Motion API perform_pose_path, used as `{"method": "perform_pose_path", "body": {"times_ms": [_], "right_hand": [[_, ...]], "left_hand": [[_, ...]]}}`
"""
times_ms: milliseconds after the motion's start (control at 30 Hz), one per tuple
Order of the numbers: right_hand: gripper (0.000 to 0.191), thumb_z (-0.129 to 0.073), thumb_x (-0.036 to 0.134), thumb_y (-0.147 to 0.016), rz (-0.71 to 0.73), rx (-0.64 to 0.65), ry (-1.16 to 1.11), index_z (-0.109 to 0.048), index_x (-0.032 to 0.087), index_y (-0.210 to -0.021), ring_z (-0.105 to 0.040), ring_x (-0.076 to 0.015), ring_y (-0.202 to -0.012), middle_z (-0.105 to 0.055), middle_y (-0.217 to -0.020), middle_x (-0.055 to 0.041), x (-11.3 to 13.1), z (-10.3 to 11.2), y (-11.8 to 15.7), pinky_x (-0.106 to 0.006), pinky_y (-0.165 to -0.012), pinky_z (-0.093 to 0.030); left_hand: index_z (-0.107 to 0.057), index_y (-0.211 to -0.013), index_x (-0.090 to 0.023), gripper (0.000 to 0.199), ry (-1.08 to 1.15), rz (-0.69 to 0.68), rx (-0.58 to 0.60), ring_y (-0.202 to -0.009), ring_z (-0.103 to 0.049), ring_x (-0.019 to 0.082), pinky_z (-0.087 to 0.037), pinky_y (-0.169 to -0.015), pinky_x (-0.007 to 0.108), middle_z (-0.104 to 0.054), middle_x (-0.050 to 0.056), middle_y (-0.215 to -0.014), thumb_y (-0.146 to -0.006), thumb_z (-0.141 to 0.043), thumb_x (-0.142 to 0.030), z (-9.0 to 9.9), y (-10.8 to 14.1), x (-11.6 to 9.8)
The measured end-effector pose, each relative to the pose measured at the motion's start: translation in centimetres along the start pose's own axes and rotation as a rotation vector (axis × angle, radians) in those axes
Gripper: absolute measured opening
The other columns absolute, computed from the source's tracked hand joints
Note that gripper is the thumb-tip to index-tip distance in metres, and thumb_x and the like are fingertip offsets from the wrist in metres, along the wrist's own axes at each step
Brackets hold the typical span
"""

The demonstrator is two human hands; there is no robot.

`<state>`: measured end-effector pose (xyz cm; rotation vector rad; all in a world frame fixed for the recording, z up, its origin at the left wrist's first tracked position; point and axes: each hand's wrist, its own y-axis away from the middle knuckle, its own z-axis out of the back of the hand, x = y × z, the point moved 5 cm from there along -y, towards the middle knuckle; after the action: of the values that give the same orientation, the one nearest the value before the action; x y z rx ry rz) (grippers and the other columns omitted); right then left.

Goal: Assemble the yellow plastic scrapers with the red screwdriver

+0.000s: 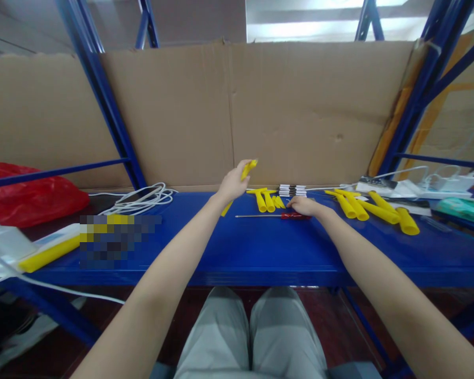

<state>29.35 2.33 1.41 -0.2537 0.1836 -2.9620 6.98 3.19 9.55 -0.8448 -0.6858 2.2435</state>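
My left hand (234, 185) is raised above the blue table, closed around a yellow plastic piece (249, 167). One end of it sticks out above the fingers and another part shows below the hand. Down at the tabletop, my right hand (302, 205) has its fingers bent together beside some small parts; whatever they pinch is too small to make out. Just below that hand lies a screwdriver (294, 216) with a red handle, its long shaft pointing left. Yellow T-shaped plastic handles (260, 201) and small yellow pieces (278, 202) lie between my hands.
Behind the small pieces is a stack of white and black strips (292, 190). More yellow T-shaped handles (353, 205) lie to the right. A coiled white cable (154, 196) and a red plastic bag (35, 192) are at left. Cardboard (300, 105) walls off the back between blue posts.
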Motion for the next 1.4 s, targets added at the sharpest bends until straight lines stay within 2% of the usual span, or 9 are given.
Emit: {"method": "perform_pose_path", "body": {"times_ms": [100, 267, 367, 433, 533, 600, 867, 1133, 1400], "right_hand": [[0.042, -0.041, 0.009, -0.074, 0.023, 0.043, 0.062, -0.071, 0.019, -0.101, -0.059, -0.0227, -0.104, -0.065, -0.113, -0.0054, 0.0, -0.3, -0.6, -0.032, -0.09, -0.044], [0.043, -0.04, 0.011, -0.077, -0.079, 0.059, 0.163, -0.067, 0.017, -0.11, -0.055, -0.0248, -0.112, -0.059, -0.124, -0.0085, -0.9, -0.6, -1.3, -0.034, -0.091, -0.043], [0.043, -0.039, 0.016, -0.08, -0.118, -0.026, 0.186, -0.064, 0.02, -0.115, -0.054, -0.0279, -0.112, -0.058, -0.125, -0.0094, -0.9, -0.2, -0.8, -0.039, -0.088, -0.044], [0.043, -0.04, 0.019, -0.081, -0.075, -0.167, 0.184, -0.06, 0.02, -0.12, -0.053, -0.0277, -0.112, -0.057, -0.126, -0.0103, -0.2, 0.6, -0.1, -0.041, -0.087, -0.043], [0.044, -0.043, 0.024, -0.083, 0.108, -0.38, 0.167, -0.054, 0.02, -0.126, -0.051, -0.0257, -0.114, -0.057, -0.126, -0.0109, 1.7, 1.8, 1.3, -0.041, -0.089, -0.04], [0.042, -0.045, 0.027, -0.084, 0.247, -0.448, 0.177, -0.054, 0.021, -0.125, -0.052, -0.0248, -0.112, -0.06, -0.122, -0.0105, 3.1, 2.2, 2.1, -0.04, -0.088, -0.038], [0.031, -0.038, 0.027, -0.091, 0.545, -0.483, 0.294, -0.066, 0.021, -0.104, -0.058, -0.02, -0.093, -0.069, -0.102, -0.0099, 6.4, 2.4, 3.3, -0.038, -0.087, -0.028], [0.038, -0.029, 0.021, -0.093, 0.561, -0.548, 0.355, -0.067, 0.019, -0.1, -0.055, -0.0167, -0.077, -0.07, -0.087, -0.0084, 6.7, 2.5, 3.7, -0.037, -0.087, -0.025], [0.039, -0.029, 0.019, -0.093, 0.555, -0.646, 0.432, -0.067, 0.017, -0.098, -0.05, -0.0166, -0.072, -0.067, -0.079, -0.0082, 7.1, 2.8, 4.0, -0.036, -0.081, -0.024]], "left_hand": [[-0.039, -0.133, -0.026, 0.047, -0.316, -0.045, 0.013, -0.1, -0.056, 0.02, -0.045, -0.084, 0.032, -0.055, 0.006, -0.114, -0.087, -0.042, -0.018, 0.1, 2.1, 0.9], [-0.04, -0.135, -0.032, 0.046, -0.614, -0.18, 0.17, -0.092, -0.058, 0.018, -0.045, -0.075, 0.026, -0.055, 0.006, -0.103, -0.091, -0.038, -0.02, -1.7, 4.5, 1.3], [-0.039, -0.136, -0.033, 0.048, -0.678, -0.304, 0.25, -0.093, -0.058, 0.018, -0.045, -0.074, 0.026, -0.054, 0.007, -0.107, -0.091, -0.035, -0.017, -3.2, 5.2, 0.5], [-0.038, -0.136, -0.034, 0.05, -0.695, -0.379, 0.303, -0.095, -0.057, 0.017, -0.045, -0.075, 0.026, -0.054, 0.007, -0.108, -0.091, -0.035, -0.014, -4.1, 5.7, -0.2], [-0.039, -0.136, -0.035, 0.052, -0.698, -0.451, 0.36, -0.097, -0.057, 0.017, -0.045, -0.075, 0.026, -0.055, 0.006, -0.106, -0.089, -0.037, -0.012, -5.1, 6.3, -1.2], [-0.039, -0.136, -0.035, 0.052, -0.687, -0.462, 0.374, -0.096, -0.058, 0.018, -0.046, -0.075, 0.026, -0.055, 0.006, -0.106, -0.089, -0.037, -0.013, -5.2, 6.5, -1.6], [-0.042, -0.135, -0.031, 0.047, -0.484, -0.411, 0.354, -0.094, -0.058, 0.017, -0.045, -0.081, 0.026, -0.057, 0.005, -0.104, -0.09, -0.039, -0.018, -4.8, 6.6, -1.8], [-0.048, -0.132, -0.024, 0.046, -0.271, -0.366, 0.281, -0.091, -0.059, 0.017, -0.043, -0.084, 0.028, -0.061, 0.006, -0.104, -0.086, -0.047, -0.018, -4.8, 6.0, -1.3], [-0.047, -0.132, -0.026, 0.047, -0.206, -0.368, 0.237, -0.096, -0.057, 0.016, -0.043, -0.087, 0.03, -0.061, 0.006, -0.11, -0.086, -0.046, -0.017, -4.5, 5.7, -0.9]]}}
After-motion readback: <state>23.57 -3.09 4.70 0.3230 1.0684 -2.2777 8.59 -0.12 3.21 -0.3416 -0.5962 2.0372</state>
